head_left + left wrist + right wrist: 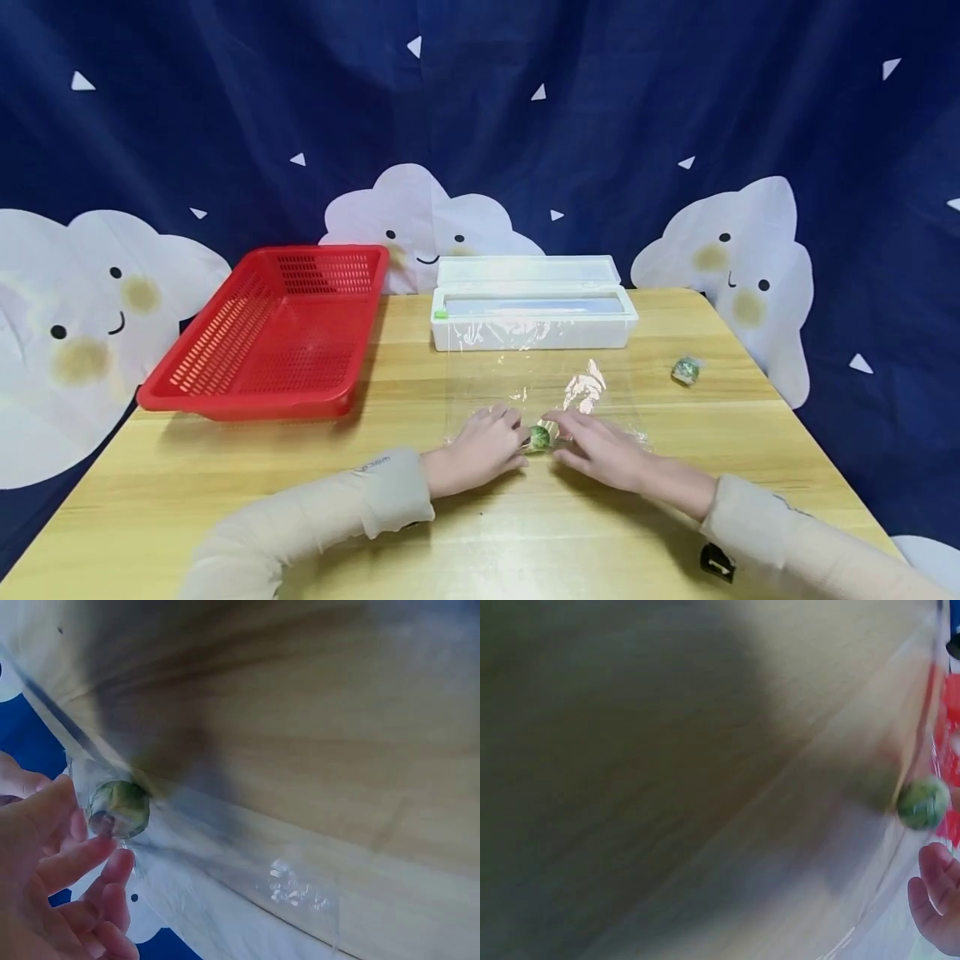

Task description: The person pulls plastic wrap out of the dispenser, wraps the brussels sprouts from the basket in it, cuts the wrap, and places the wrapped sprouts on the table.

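A small round green vegetable, like a Brussels sprout [538, 438], lies at the near part of a sheet of clear plastic wrap [487, 375], with film around it. My left hand [483, 450] is on its left side, fingers bent. In the left wrist view the thumb and fingers of the left hand [67, 862] hold the sprout [120, 810] and film. My right hand [603, 450] lies over the film just right of the sprout, fingers fairly straight. In the right wrist view the right hand's fingers [937, 889] stand slightly apart from the sprout [922, 802].
The film runs out of a white wrap dispenser box [528, 333] with its lid raised and a green slider [442, 314]. A red perforated basket [258, 404] stands at the left. A wrapped green piece [686, 370] lies at the right on the wooden table [750, 467].
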A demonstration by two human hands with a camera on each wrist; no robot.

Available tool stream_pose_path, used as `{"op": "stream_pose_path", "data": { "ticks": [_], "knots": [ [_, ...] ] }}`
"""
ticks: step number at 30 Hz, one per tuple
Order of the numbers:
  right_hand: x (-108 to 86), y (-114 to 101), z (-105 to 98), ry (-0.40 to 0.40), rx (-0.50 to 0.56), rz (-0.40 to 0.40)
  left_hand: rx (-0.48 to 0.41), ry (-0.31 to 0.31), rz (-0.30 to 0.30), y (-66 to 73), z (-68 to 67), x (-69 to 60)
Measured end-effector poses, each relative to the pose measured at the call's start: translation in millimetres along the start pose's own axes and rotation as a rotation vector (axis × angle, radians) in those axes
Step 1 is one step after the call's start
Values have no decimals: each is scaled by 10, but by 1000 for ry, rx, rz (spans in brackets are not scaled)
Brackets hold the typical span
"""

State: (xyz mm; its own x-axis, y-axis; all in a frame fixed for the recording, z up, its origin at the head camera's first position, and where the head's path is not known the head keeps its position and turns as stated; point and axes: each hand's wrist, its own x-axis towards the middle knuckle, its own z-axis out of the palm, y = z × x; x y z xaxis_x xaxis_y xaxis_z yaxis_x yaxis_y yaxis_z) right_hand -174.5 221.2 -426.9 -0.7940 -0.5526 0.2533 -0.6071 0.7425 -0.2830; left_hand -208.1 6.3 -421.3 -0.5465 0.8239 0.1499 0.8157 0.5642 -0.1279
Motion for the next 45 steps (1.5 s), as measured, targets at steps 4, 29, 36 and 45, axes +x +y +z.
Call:
{"op": "stream_pose_path", "data": {
  "ticks": [4, 29, 36, 45],
  "knots": [
    [81, -15, 135, -16, -16, -57, 24, 9, -6, 27, 25, 45],
    [363, -3, 224, -3, -101, 23, -144, 69, -73, -228, 159, 241],
    [383, 24, 226, -2, -37, 133, -221, 86, -79, -352, 214, 311],
    [466, 127, 215, 63, 5, 107, -226, 60, -141, -347, 139, 376]
  ]
}}
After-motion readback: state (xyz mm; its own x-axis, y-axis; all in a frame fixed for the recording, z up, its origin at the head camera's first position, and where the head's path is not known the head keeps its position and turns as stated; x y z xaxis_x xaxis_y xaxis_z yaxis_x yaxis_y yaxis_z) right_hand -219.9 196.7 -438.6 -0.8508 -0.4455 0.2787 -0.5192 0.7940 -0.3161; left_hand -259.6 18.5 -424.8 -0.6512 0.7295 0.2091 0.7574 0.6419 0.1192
